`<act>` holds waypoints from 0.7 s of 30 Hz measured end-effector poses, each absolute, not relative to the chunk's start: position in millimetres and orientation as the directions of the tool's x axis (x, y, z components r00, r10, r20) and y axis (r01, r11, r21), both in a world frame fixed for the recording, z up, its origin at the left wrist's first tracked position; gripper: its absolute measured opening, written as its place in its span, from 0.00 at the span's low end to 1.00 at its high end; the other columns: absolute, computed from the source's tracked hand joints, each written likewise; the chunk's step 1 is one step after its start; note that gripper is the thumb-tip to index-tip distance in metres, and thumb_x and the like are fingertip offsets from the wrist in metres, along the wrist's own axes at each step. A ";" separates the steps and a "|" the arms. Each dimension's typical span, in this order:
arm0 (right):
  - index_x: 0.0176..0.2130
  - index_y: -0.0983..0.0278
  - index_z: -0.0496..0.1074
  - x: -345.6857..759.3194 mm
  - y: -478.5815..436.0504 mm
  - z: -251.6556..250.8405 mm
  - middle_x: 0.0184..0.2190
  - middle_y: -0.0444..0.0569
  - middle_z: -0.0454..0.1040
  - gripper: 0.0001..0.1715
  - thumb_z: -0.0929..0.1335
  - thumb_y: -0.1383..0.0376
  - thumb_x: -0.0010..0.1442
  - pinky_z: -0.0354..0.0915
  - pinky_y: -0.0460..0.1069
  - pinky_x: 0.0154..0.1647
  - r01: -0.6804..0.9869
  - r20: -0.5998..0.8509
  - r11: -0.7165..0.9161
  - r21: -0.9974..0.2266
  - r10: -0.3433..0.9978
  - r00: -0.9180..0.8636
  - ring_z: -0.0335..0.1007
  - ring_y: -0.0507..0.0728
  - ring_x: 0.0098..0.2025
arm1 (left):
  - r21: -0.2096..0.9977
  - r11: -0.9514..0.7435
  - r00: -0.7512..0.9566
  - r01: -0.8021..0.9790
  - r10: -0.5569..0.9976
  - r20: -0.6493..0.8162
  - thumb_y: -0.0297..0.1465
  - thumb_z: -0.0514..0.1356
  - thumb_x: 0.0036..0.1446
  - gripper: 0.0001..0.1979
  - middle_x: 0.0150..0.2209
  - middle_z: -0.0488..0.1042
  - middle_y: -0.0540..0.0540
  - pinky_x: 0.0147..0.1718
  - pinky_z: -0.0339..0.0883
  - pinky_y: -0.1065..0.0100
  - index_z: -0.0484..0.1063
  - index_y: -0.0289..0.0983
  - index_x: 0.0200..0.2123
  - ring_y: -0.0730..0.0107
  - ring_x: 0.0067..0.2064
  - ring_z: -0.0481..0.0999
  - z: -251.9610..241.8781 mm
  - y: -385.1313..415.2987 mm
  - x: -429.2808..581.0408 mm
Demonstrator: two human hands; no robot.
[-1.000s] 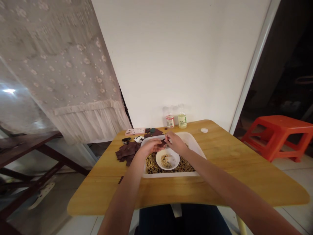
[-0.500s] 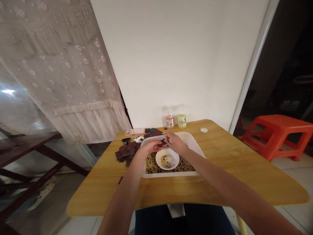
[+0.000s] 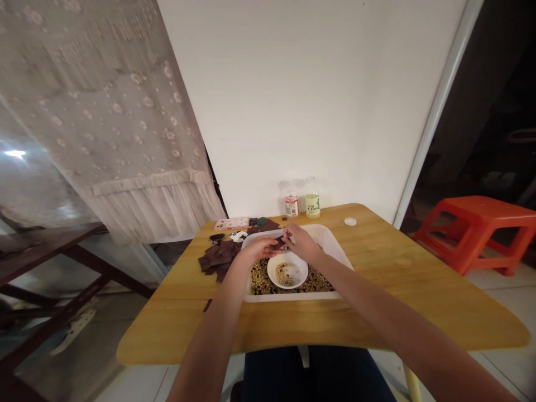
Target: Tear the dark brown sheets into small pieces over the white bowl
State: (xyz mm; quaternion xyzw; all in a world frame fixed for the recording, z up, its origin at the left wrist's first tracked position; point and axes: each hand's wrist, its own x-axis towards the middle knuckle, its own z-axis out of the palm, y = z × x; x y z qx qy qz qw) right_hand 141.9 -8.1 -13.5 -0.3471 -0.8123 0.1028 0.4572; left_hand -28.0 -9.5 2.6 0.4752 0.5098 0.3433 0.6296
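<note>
My left hand (image 3: 261,249) is closed on a small dark brown fabric piece (image 3: 280,242) above the far side of the tray. My right hand (image 3: 300,242) pinches the same piece from the right, fingertips together. Just below both hands a white bowl (image 3: 302,274) holds a small heap of pale beads (image 3: 285,273). The bowl sits in a white tray (image 3: 337,242) among many tan and dark beads (image 3: 260,278). Left of the tray lies a pile of dark brown fabric pieces (image 3: 218,259).
Behind the tray stand a red-labelled jar (image 3: 291,206) and a green-labelled bottle (image 3: 312,206) by the wall. A pink phone (image 3: 231,223), a black item (image 3: 216,238) and a white item (image 3: 238,237) lie at back left. A white lid (image 3: 350,221) lies right; an orange stool (image 3: 477,223) stands beyond.
The view has shifted slightly. Both hands stay in nearly the same place over the tray, still on the brown piece.
</note>
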 end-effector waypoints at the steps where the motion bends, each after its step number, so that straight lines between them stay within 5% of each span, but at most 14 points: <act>1: 0.28 0.62 0.58 141.8 -8.1 -13.6 0.29 0.45 0.63 0.07 0.60 0.74 0.51 0.58 0.47 0.34 0.472 0.671 0.737 -0.484 0.659 -0.341 0.60 0.53 0.32 | 0.948 0.314 0.247 0.054 0.915 -0.317 0.32 0.65 0.42 0.15 0.33 0.77 0.43 0.33 0.68 0.70 0.71 0.35 0.35 0.66 0.32 0.77 3.0 -9.6 -28.0; 21: 0.28 0.62 0.58 141.8 -6.7 -15.8 0.29 0.45 0.62 0.07 0.60 0.74 0.51 0.58 0.47 0.33 0.465 0.687 0.753 -0.466 0.639 -0.347 0.60 0.52 0.32 | 0.946 0.319 0.241 0.056 0.915 -0.323 0.30 0.64 0.42 0.13 0.32 0.77 0.45 0.34 0.67 0.70 0.70 0.35 0.34 0.67 0.31 0.77 8.3 -13.9 -26.2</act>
